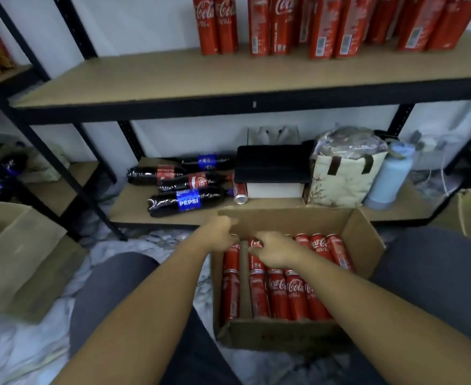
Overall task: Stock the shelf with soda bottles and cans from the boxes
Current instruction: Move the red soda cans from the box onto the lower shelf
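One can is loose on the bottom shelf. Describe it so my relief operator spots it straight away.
Find the lower shelf of the black-framed rack, then the gap between the lying Pepsi bottle and the white box. The stray can lies there on its side, silver end towards the camera. It is the only can on that board; the others stand on the upper shelf or are boxed cans.

Single head-worn wide view, forward and down; close over the box [298, 222]; shelf [145, 79] beyond
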The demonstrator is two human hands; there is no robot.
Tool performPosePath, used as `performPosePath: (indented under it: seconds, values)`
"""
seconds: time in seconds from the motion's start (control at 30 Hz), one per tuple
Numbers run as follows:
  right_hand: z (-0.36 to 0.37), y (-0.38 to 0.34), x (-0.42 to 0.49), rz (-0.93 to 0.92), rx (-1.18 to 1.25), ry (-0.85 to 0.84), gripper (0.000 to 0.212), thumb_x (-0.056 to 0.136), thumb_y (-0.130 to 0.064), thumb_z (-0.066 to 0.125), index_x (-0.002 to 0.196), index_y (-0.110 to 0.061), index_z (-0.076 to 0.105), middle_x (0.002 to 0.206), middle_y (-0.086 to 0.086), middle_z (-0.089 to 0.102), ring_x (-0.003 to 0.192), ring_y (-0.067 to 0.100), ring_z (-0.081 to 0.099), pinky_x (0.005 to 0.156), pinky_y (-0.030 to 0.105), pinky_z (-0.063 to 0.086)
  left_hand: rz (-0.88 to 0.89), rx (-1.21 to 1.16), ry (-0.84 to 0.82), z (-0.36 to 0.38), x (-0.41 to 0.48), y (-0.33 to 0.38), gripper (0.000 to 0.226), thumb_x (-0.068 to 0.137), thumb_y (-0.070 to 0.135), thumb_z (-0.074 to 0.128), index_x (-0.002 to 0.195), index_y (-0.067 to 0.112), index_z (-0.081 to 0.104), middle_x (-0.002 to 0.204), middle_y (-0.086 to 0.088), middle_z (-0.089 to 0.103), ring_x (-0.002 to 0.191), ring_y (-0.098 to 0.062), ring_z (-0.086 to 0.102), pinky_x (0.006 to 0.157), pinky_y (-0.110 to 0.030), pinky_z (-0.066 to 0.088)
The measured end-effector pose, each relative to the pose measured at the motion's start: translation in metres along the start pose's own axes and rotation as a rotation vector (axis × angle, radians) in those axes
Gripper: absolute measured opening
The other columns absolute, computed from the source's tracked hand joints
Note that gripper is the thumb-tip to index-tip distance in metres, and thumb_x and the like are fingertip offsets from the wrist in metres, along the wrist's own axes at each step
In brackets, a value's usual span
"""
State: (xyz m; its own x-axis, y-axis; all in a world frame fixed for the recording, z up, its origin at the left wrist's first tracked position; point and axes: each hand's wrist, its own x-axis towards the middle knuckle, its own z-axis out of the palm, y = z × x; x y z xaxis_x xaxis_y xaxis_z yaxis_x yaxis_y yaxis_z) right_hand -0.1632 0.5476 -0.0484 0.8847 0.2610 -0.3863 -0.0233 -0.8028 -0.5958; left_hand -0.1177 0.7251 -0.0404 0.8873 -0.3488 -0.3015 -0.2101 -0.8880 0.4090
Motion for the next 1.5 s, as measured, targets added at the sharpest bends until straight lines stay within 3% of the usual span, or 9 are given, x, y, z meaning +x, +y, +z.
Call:
performPosePath:
  seconds: [0.2,0.37,0.47,0.67,0.8,1.0,1.1,1.27,1.5]
  values:
    - [0.079,0.043,0.033,0.195,0.289,-0.098,0.041,0.101,-0.033,0.058,0.139,-0.017,0.058,0.136,0.003,0.062,0.12,0.023,0.06,0.098,0.031,0.048,-0.074,0.046,-0.155,0.066,0.038,-0.025,0.031,0.091,0.013,0.066,0.122,0.008,0.069,0.12,-0.016,0.07,0.113,-0.032,0.064,0.089,-0.028,0.044]
    - [0.129,0.061,0.069,0.272,0.479,-0.119,0.027,0.103,-0.032,0.054,0.124,-0.02,0.065,0.113,0.003,0.069,0.098,0.02,0.065,0.08,0.027,0.05,-0.184,0.053,-0.197,0.112,0.076,-0.051,0.037,0.098,0.015,0.057,0.133,0.003,0.06,0.132,-0.021,0.064,0.121,-0.037,0.06,0.099,-0.035,0.041]
    - [0.162,0.07,0.091,0.307,0.458,-0.105,0.038,0.102,-0.042,0.052,0.125,-0.015,0.065,0.116,0.012,0.07,0.107,0.031,0.067,0.091,0.034,0.053,-0.313,0.007,-0.182,0.136,0.102,-0.066,0.046,0.1,0.018,0.055,0.143,0.005,0.046,0.133,-0.023,0.061,0.119,-0.039,0.06,0.098,-0.038,0.044]
    - [0.204,0.078,0.119,0.353,0.506,-0.094,0.051,0.097,-0.019,0.061,0.145,-0.013,0.045,0.132,0.011,0.063,0.12,0.031,0.061,0.105,0.044,0.048,-0.444,-0.022,-0.119,0.166,0.128,-0.091,0.062,0.098,0.021,0.056,0.154,0.009,0.03,0.133,-0.022,0.056,0.117,-0.039,0.059,0.099,-0.043,0.045]
    - [0.209,0.082,0.127,0.424,0.606,-0.031,0.063,0.1,-0.029,0.058,0.154,-0.016,0.029,0.128,0.01,0.065,0.115,0.03,0.065,0.1,0.047,0.051,-0.454,-0.101,0.007,0.174,0.138,-0.1,0.057,0.097,0.025,0.057,0.149,0.012,0.04,0.137,-0.019,0.055,0.12,-0.038,0.057,0.105,-0.043,0.044]
    - [0.204,0.075,0.131,0.51,0.672,0.042,0.047,0.108,-0.026,0.037,0.152,-0.007,0.036,0.136,0.017,0.06,0.123,0.033,0.058,0.108,0.044,0.043,-0.497,-0.392,-0.045,0.195,0.153,-0.111,0.056,0.091,0.035,0.073,0.139,0.015,0.055,0.126,-0.01,0.069,0.114,-0.028,0.066,0.101,-0.043,0.052]
    - [0.201,0.078,0.134,0.502,0.519,0.016,0.04,0.102,-0.026,0.052,0.138,-0.009,0.048,0.121,0.014,0.063,0.109,0.033,0.063,0.092,0.043,0.052,-0.55,-0.591,-0.048,0.2,0.155,-0.115,0.063,0.086,0.038,0.078,0.139,0.021,0.049,0.132,-0.006,0.065,0.117,-0.025,0.064,0.103,-0.05,0.051]
    - [0.204,0.078,0.141,0.524,0.348,-0.036,0.051,0.107,-0.026,0.045,0.152,-0.006,0.033,0.137,0.016,0.058,0.122,0.031,0.06,0.104,0.045,0.046,-0.556,-0.671,-0.013,0.204,0.159,-0.116,0.075,0.077,0.036,0.088,0.136,0.021,0.044,0.133,-0.007,0.064,0.114,-0.026,0.066,0.099,-0.053,0.054]
    - [0.197,0.093,0.131,0.407,0.482,0.025,0.047,0.096,-0.028,0.066,0.138,-0.013,0.054,0.129,0.009,0.066,0.116,0.028,0.064,0.097,0.034,0.046,-0.504,-0.638,0.06,0.178,0.151,-0.099,0.091,0.077,0.016,0.087,0.147,0.023,0.03,0.134,-0.005,0.058,0.113,-0.024,0.064,0.093,-0.045,0.056]
